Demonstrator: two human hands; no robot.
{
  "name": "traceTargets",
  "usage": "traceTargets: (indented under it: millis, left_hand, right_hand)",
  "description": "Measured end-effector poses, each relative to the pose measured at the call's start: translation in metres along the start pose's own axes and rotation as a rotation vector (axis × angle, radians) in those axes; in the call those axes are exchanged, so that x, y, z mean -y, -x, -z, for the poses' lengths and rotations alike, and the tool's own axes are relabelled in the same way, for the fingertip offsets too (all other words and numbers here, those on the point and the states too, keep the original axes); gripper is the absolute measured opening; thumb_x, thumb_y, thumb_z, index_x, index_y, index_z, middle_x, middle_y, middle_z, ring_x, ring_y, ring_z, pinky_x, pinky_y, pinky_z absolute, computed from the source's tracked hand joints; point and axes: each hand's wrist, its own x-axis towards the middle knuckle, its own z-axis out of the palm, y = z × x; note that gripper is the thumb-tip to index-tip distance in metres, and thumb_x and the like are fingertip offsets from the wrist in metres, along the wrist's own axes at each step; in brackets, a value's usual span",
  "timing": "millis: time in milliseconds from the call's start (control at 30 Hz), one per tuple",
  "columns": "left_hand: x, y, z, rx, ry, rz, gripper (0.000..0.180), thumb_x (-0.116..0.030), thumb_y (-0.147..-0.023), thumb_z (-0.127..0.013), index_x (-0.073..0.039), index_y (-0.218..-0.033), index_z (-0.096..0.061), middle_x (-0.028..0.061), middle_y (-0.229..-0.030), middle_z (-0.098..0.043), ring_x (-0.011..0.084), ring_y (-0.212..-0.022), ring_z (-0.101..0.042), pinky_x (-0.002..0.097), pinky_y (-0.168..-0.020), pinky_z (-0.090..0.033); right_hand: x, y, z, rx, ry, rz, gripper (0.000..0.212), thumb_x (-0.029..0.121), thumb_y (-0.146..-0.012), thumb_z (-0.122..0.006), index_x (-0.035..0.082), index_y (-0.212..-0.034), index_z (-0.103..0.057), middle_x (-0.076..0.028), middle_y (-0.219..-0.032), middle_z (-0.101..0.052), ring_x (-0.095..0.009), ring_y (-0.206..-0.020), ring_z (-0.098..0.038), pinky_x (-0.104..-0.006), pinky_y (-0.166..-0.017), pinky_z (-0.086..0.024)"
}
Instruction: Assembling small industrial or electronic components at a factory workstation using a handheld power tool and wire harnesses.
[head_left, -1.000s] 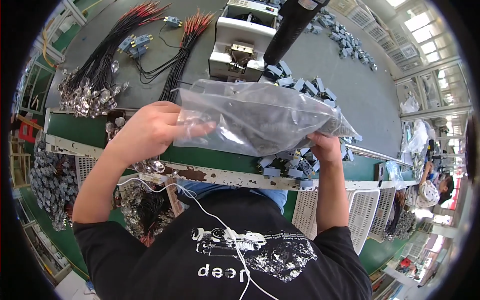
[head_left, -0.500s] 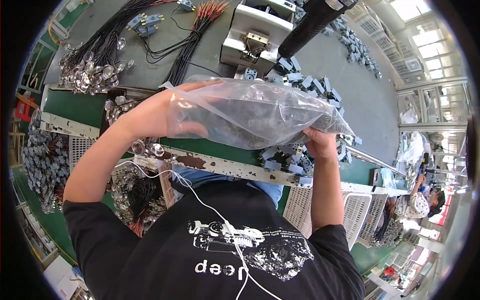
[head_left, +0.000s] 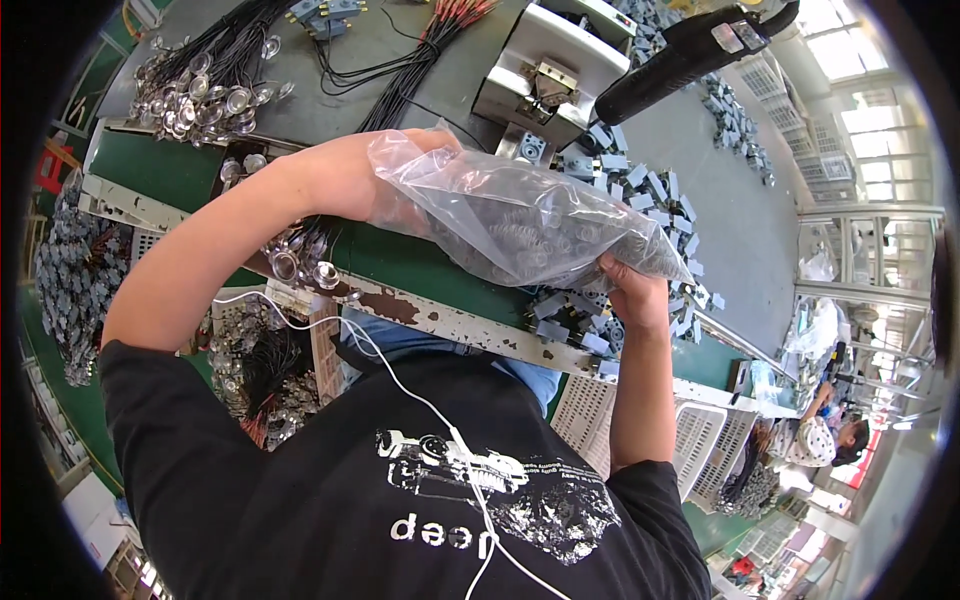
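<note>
A clear plastic bag (head_left: 490, 190) holding small metal coil springs (head_left: 530, 237) is stretched above the front of the bench. My right hand (head_left: 635, 288) pinches its right end from below, thumb on the plastic. At the other end my left hand (head_left: 385, 185) reaches into the bag's mouth. Through the plastic its fingers look spread, though creases blur them, and no spring shows in them. Beneath and behind the bag lie many grey-blue plastic switch-like parts (head_left: 655, 190). A small part with round holes (head_left: 532, 148) sits in the bench machine (head_left: 548, 80).
A black cylindrical tool (head_left: 680, 62) hangs beside the machine. Bundles of black wires (head_left: 400, 85) and shiny metal cups (head_left: 195, 105) lie at the far left. White crates (head_left: 695, 440) stand below the bench edge (head_left: 450, 330). Another person (head_left: 815, 440) works at far right.
My left hand has gone deeper into the bag, shifting right, and the bag has bunched around the wrist. The right hand keeps its grip. The view has shifted slightly.
</note>
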Motion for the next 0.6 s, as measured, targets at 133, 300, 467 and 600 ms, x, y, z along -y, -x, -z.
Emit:
traceTargets:
  millis: [133, 300, 467, 600]
  left_hand:
    - [0.009, 0.001, -0.005, -0.053, -0.285, -0.102, 0.065, -0.018, -0.075, -0.087, -0.01, -0.133, -0.059, 0.0072, -0.127, -0.063, 0.0276, -0.111, -0.064, 0.037, -0.099, -0.052]
    - [0.016, 0.005, -0.001, -0.01, -0.092, 0.01, 0.064, -0.022, -0.076, -0.087, -0.011, -0.133, -0.059, 0.007, -0.129, -0.062, 0.0284, -0.115, -0.063, 0.0379, -0.1, -0.052]
    - [0.026, 0.008, -0.002, -0.078, -0.167, -0.008, 0.063, -0.02, -0.076, -0.085, -0.014, -0.134, -0.06, 0.0061, -0.132, -0.062, 0.0271, -0.117, -0.062, 0.0375, -0.099, -0.051]
    - [0.019, 0.008, 0.004, -0.015, -0.105, 0.045, 0.057, -0.016, -0.078, -0.082, -0.015, -0.132, -0.063, 0.0076, -0.131, -0.064, 0.0275, -0.116, -0.063, 0.038, -0.101, -0.051]
  right_hand:
    - [0.004, 0.002, -0.006, 0.029, -0.008, 0.013, 0.068, 0.004, -0.083, -0.081, -0.001, -0.144, -0.052, -0.013, -0.136, -0.062, -0.028, -0.129, -0.058, -0.0428, -0.111, -0.043]
    - [0.01, -0.001, -0.017, 0.044, 0.047, 0.057, 0.059, -0.003, -0.086, -0.076, -0.003, -0.141, -0.056, -0.011, -0.13, -0.066, -0.021, -0.12, -0.061, -0.0356, -0.106, -0.046]
    - [0.019, -0.009, -0.025, 0.039, 0.014, 0.1, 0.058, -0.006, -0.086, -0.074, -0.002, -0.141, -0.056, -0.01, -0.13, -0.066, -0.02, -0.121, -0.061, -0.0351, -0.106, -0.046]
    - [0.023, -0.009, -0.021, 0.018, 0.004, 0.072, 0.057, -0.006, -0.086, -0.074, -0.002, -0.14, -0.057, -0.01, -0.129, -0.067, -0.021, -0.12, -0.062, -0.0354, -0.105, -0.047]
